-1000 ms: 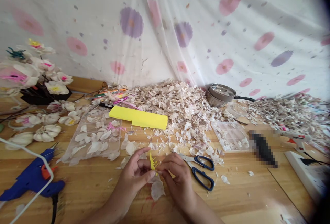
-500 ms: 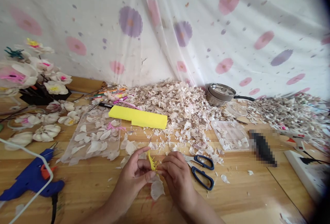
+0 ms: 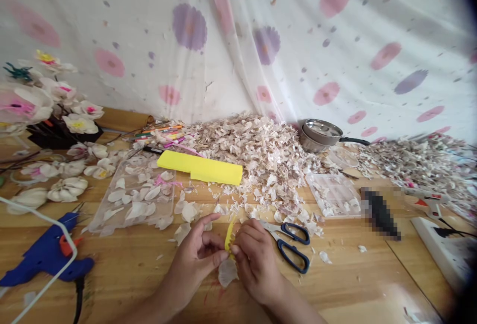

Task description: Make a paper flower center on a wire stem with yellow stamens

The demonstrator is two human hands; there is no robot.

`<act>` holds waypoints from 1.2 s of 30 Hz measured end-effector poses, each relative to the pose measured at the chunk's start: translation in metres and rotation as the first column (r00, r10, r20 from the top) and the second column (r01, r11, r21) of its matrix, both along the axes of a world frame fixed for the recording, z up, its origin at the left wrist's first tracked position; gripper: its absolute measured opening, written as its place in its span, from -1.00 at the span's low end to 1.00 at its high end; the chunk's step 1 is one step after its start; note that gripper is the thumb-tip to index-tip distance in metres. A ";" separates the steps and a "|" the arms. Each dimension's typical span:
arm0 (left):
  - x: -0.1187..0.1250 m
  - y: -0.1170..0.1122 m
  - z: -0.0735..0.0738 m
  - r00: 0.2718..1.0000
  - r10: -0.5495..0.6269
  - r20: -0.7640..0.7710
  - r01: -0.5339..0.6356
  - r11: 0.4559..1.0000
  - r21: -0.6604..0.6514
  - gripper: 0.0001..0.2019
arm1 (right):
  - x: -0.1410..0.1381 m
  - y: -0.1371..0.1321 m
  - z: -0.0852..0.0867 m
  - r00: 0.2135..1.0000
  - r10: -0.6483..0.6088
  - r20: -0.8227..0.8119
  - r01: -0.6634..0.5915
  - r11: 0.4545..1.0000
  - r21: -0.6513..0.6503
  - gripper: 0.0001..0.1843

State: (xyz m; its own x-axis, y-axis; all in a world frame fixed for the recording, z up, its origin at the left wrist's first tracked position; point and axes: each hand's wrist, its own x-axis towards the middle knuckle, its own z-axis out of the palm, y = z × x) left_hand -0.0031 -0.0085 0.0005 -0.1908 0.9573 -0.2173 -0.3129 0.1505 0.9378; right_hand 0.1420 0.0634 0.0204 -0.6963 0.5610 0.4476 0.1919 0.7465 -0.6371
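Note:
My left hand (image 3: 196,259) and my right hand (image 3: 257,257) meet low in the middle of the wooden table (image 3: 354,284). Both pinch a small fringed yellow strip (image 3: 230,232) that stands up between their fingertips. A pale petal (image 3: 227,272) hangs just under the strip, held at the same pinch. Blue-handled scissors (image 3: 288,244) lie right beside my right hand. A folded yellow sheet (image 3: 199,167) rests further back.
A blue glue gun (image 3: 48,254) lies at the left. Clear plastic with cut petals (image 3: 134,197) sits behind my left hand, finished white flowers (image 3: 63,190) beyond it. A heap of petal scraps (image 3: 261,152), a metal pan (image 3: 320,135) and a clear tray (image 3: 333,195) lie behind.
The yellow strip has turned more upright between my fingers, and both hands have shifted slightly. Everything else on the table stays put.

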 end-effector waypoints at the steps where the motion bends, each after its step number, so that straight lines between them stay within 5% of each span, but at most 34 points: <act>1: 0.000 -0.001 0.000 1.000 -0.007 -0.005 0.007 1.000 0.002 -0.34 | 0.000 0.000 0.000 1.000 -0.003 -0.004 0.003 1.000 -0.008 -0.72; 15: 0.002 -0.003 0.002 1.000 0.011 -0.026 -0.011 1.000 0.011 -0.39 | -0.005 -0.001 -0.006 0.999 0.009 -0.033 -0.013 0.994 -0.111 -0.55; 21: 0.000 -0.001 0.003 0.998 0.046 0.032 -0.046 0.999 0.003 -0.33 | -0.001 0.000 0.005 0.997 -0.026 -0.072 0.009 0.973 -0.229 -0.39; 28: -0.001 0.002 0.005 0.995 0.041 0.086 -0.039 0.999 -0.025 -0.26 | 0.000 -0.002 0.007 0.998 -0.041 -0.051 0.030 0.981 -0.193 -0.81; 36: -0.001 0.001 0.000 0.999 0.030 0.031 -0.030 0.999 -0.013 -0.30 | -0.003 -0.001 -0.003 0.996 -0.087 0.026 0.090 0.986 -0.141 -0.71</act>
State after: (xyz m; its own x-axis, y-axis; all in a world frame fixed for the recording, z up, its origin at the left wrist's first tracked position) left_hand -0.0041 -0.0078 0.0002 -0.2122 0.9483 -0.2359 -0.3464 0.1527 0.9256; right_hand 0.1393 0.0624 0.0169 -0.6493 0.6774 0.3459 0.2668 0.6287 -0.7305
